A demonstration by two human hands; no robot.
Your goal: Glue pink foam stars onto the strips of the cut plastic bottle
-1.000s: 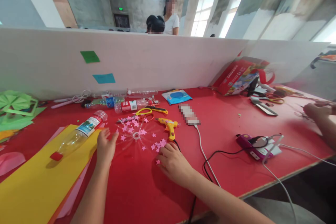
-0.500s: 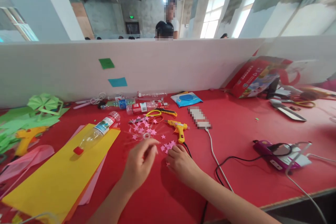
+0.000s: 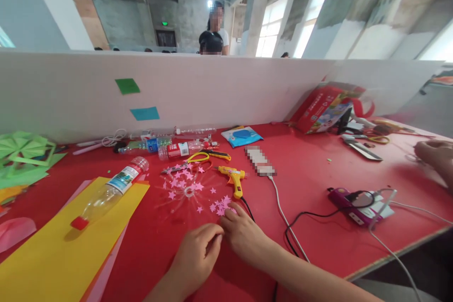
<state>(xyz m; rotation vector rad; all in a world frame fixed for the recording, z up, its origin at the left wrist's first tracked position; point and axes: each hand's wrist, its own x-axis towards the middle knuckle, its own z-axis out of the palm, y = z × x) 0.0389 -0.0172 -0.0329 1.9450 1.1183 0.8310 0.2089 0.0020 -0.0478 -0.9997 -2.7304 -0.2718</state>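
Note:
My left hand (image 3: pixel 198 251) is closed, thumb against curled index finger, its fingertips meeting those of my right hand; anything inside is hidden. Bent over the near edge of a small heap of pink stars (image 3: pixel 222 205), my right hand (image 3: pixel 244 235) has closed fingers. A pink star showed at these fingertips a moment ago; now the left hand covers that spot. Beyond my hands lies a clear plastic piece (image 3: pixel 189 191), cut into strips that spread from a bottle-neck ring, with several pink stars on it. A yellow glue gun (image 3: pixel 234 178) rests just behind the heap.
A clear bottle (image 3: pixel 102 198) lies on yellow paper (image 3: pixel 53 250) at left. Scissors (image 3: pixel 198 156), a cutter (image 3: pixel 217 155) and more bottles (image 3: pixel 180 150) lie behind. Cables run right to a purple power strip (image 3: pixel 354 207). Another person's hand (image 3: pixel 437 158) is at far right.
My left hand has come from the left of the clear plastic piece across to the right hand, its open fingers curling closed. My right hand has stayed by the star heap. The view shifted.

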